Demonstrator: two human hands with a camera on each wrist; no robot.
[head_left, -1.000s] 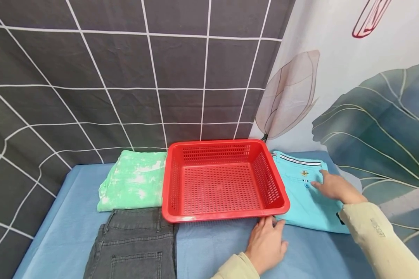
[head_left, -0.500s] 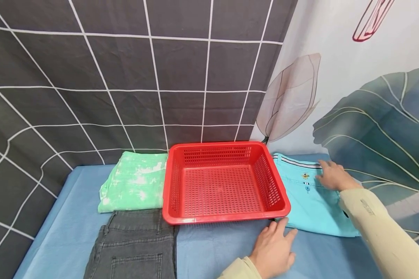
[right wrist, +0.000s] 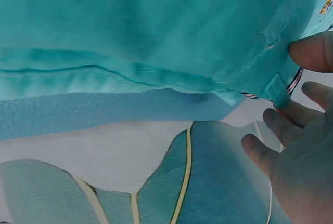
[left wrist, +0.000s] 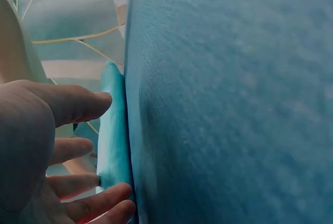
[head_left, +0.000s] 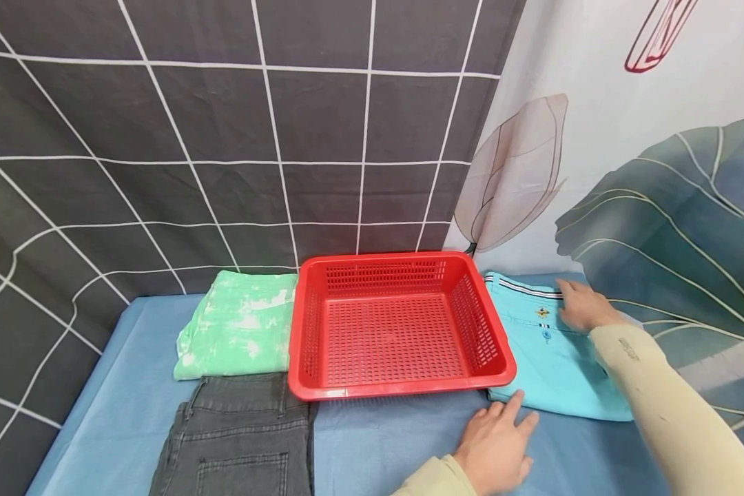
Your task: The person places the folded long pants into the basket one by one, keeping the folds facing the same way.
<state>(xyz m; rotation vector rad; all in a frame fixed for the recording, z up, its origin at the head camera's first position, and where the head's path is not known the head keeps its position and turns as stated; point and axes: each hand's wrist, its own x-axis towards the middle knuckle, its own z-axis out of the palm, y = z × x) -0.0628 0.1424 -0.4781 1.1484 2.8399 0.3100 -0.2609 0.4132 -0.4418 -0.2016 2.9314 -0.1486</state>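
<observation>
Folded turquoise pants (head_left: 545, 365) lie right of a red plastic basket (head_left: 403, 389), with a striped inner waistband, a belt loop and a buttoned pocket showing. My right hand (head_left: 585, 306) is at their far right corner. In the right wrist view its thumb (right wrist: 315, 52) lies on top of the waistband and the forefinger goes behind the edge by the belt loop; the other fingers are spread. My left hand (head_left: 496, 444) is at the near edge of the pants, fingers spread over the sheet, fingertips right by the fold.
Left of the basket lies a folded green and white tie-dyed garment (head_left: 242, 324). Dark grey folded jeans (head_left: 242, 434) lie in front of it. All rest on a blue sheet (head_left: 372, 448). A gridded dark curtain (head_left: 322, 110) and a leaf-printed white curtain (head_left: 595, 69) hang behind.
My right hand has moved from the front of the pants to their far right corner. My left hand has slid right, from the basket's near corner along the near edge of the pants.
</observation>
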